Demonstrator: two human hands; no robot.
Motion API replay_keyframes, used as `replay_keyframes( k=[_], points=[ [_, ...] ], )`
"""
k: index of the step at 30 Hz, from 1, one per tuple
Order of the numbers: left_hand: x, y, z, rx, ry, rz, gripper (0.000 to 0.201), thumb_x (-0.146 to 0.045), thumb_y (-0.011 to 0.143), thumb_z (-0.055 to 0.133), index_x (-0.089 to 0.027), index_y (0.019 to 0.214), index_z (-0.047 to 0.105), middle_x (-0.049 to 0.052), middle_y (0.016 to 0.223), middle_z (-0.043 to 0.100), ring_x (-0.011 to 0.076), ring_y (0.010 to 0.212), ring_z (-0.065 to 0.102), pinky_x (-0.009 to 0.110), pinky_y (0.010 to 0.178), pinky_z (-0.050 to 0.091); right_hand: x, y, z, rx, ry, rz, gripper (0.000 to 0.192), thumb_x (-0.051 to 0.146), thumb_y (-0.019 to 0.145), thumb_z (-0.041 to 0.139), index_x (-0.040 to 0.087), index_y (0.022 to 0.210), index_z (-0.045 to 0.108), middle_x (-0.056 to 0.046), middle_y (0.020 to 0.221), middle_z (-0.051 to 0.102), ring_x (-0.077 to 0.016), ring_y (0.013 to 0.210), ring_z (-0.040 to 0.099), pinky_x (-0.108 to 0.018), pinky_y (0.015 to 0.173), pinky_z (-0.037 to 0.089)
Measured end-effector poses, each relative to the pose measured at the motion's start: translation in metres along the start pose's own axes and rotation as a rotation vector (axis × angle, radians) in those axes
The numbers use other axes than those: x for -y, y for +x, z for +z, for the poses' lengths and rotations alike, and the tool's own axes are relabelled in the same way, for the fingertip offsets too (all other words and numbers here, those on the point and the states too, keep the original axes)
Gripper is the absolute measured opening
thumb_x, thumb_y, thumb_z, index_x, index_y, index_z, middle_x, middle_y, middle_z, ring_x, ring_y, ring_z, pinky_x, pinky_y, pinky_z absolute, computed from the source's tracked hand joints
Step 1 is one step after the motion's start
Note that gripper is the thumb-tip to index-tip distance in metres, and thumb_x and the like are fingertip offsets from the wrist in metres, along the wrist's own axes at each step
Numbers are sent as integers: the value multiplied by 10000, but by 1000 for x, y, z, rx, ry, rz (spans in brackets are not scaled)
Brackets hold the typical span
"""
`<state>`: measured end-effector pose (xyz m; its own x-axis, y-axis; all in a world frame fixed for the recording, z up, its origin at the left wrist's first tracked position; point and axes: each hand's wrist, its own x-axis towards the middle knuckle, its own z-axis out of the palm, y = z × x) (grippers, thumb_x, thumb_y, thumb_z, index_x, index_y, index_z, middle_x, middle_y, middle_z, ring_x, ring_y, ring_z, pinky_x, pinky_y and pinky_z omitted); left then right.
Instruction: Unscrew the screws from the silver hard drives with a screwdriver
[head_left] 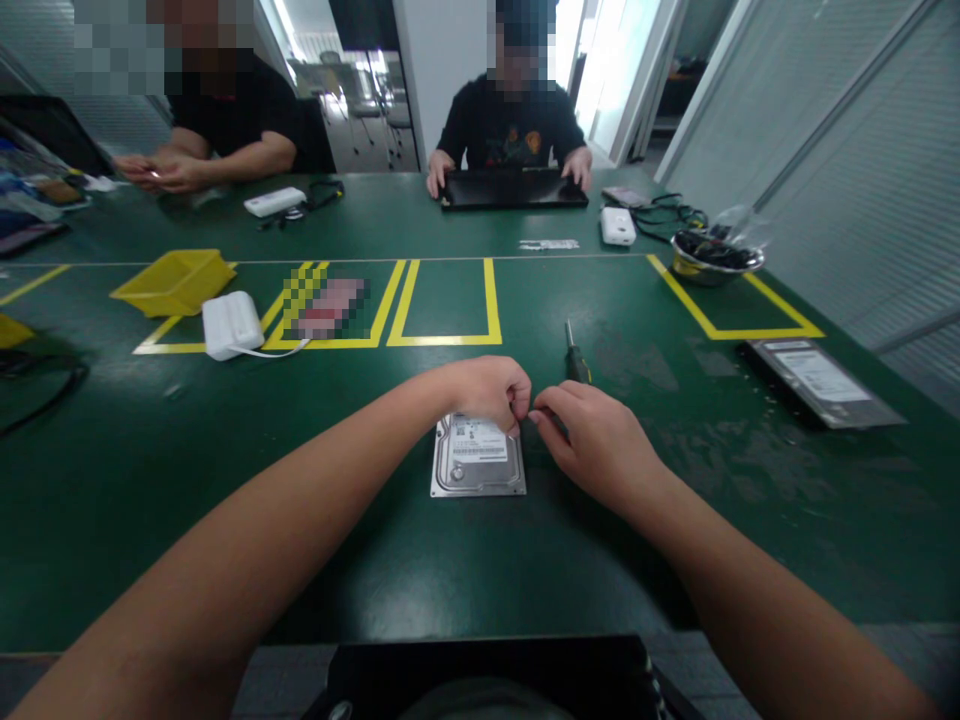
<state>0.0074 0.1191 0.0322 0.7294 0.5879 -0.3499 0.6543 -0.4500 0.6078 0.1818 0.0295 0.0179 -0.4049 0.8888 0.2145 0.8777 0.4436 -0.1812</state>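
A silver hard drive lies flat on the green table, near the person's edge at centre. The left hand rests curled over the drive's far edge, fingers closed on something too small to tell. The right hand sits just right of the drive, fingertips pinched toward the left hand; what it pinches cannot be made out. A screwdriver lies just beyond the right hand. Farther right lies a second drive, with a metal bowl beyond it. To the left are a white box and yellow tray. Two people sit at the far side.
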Motion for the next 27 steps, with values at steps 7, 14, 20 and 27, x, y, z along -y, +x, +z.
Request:
replay_keyframes(
  k=[7, 14, 20, 27],
  points=[
    [-7, -1, 0, -4, 46, -45, 125, -125, 635, 731, -177, 734, 674, -45, 594, 593, 113, 536, 520, 246, 512, 355, 1, 0, 0, -1, -16, 10, 225, 296, 966, 454, 184, 944, 648, -58, 892, 642, -187, 830, 591, -301, 716, 385],
    [-6, -11, 3, -79, 97, -44, 131, -185, 663, 755, -194, 777, 691, -29, 693, 638, 119, 610, 547, 241, 532, 324, 0, 0, -1, 10, -14, 16, 231, 293, 967, 451, 178, 951, 651, -68, 906, 647, -192, 843, 594, -304, 721, 385],
    [-8, -22, 7, -136, 124, -57, 97, -204, 717, 726, -199, 809, 697, -24, 759, 668, 127, 687, 578, 257, 616, 346, 1, 1, 0, 16, -27, 24, 216, 295, 966, 460, 185, 939, 645, -60, 897, 643, -184, 836, 592, -296, 711, 377],
    [0, -44, 23, -315, 208, 20, 90, -194, 794, 652, -202, 882, 670, 4, 880, 671, 178, 859, 592, 307, 761, 408, 0, 2, 2, 25, -69, 32, 220, 315, 976, 446, 197, 939, 628, -42, 887, 634, -179, 829, 591, -294, 696, 375]
  ],
)
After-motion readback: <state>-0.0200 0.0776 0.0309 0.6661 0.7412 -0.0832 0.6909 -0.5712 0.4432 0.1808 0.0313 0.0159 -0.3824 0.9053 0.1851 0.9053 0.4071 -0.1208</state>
